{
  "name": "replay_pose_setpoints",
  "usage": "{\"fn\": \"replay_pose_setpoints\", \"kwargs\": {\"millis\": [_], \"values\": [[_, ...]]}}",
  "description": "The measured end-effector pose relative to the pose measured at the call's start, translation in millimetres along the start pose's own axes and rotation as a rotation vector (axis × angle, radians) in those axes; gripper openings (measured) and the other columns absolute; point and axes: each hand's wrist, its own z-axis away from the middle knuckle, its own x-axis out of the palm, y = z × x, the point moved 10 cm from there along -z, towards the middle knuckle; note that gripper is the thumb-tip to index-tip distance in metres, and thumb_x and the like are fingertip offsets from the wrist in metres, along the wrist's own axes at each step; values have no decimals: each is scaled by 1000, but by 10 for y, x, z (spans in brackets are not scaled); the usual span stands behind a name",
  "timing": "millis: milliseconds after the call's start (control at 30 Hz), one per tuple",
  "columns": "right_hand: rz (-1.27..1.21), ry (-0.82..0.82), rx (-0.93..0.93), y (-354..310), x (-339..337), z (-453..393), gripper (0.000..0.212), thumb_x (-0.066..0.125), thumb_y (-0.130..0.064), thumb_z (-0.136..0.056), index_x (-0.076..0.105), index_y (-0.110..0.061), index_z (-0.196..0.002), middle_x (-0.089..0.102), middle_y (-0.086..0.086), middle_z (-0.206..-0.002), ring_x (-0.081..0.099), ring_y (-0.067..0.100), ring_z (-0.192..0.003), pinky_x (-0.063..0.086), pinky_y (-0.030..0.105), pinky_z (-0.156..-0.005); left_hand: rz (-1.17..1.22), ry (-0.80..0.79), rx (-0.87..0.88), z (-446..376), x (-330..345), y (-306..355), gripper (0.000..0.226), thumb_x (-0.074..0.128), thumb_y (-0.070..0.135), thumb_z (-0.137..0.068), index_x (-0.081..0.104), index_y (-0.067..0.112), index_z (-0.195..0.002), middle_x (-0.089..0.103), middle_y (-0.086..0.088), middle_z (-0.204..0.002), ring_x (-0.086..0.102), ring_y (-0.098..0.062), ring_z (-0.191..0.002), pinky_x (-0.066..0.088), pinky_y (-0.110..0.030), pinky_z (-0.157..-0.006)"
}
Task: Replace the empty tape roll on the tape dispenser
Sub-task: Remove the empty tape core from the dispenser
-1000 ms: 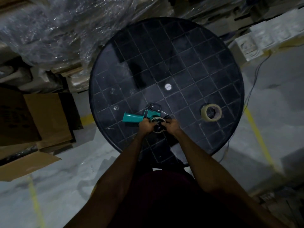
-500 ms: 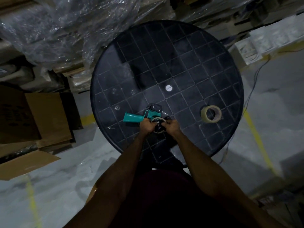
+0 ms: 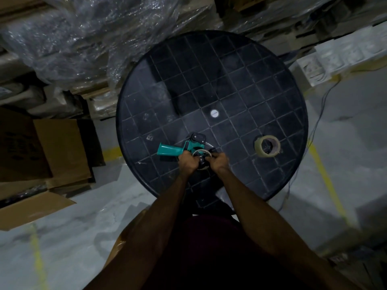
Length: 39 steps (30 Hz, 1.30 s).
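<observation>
Round gridded black table [image 3: 240,65], both hands (left hand [image 3: 187,162], right hand [image 3: 218,162]) around spent roll [image 3: 201,152].

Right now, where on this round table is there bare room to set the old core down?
The table's whole far half, beyond the white centre cap, is bare. So is the strip between the dispenser and the fresh tape roll. It is crowded at the near edge, where both hands work the hub.

Warehouse or storeroom: plastic-wrapped stacked goods [image 3: 88,38], flattened cardboard boxes [image 3: 52,153], yellow-lined concrete floor [image 3: 62,237].
</observation>
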Motion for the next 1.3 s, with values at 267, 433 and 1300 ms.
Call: {"fn": "replay_pose_setpoints", "kwargs": {"millis": [267,433,1300], "values": [[18,98,3,-25,-90,92,30,77,-12,-79,74,-2,-107,75,16,-101,67,19,-86,44,19,-72,9,61,-11,125,-105,9,23,72,21,-83,76,6,-100,75,-15,-100,71,-31,-94,56,-35,-83],[20,160,-25,-60,-162,148,30,80,-12,-74,76,-7,-103,76,15,-99,70,20,-86,47,20,-73,16,104,15,198,-163,32,22,72,24,-81,76,8,-95,75,-16,-97,70,-33,-94,55,-37,-81],[-535,-74,-274,-451,-653,363,29,77,-18,-77,72,-11,-104,75,8,-97,71,27,-89,59,39,-77,568,-107,228,668,-346,609,19,65,-2,-83,68,15,-90,70,-6,-84,68,-23,-79,59,-39,-77]]}}
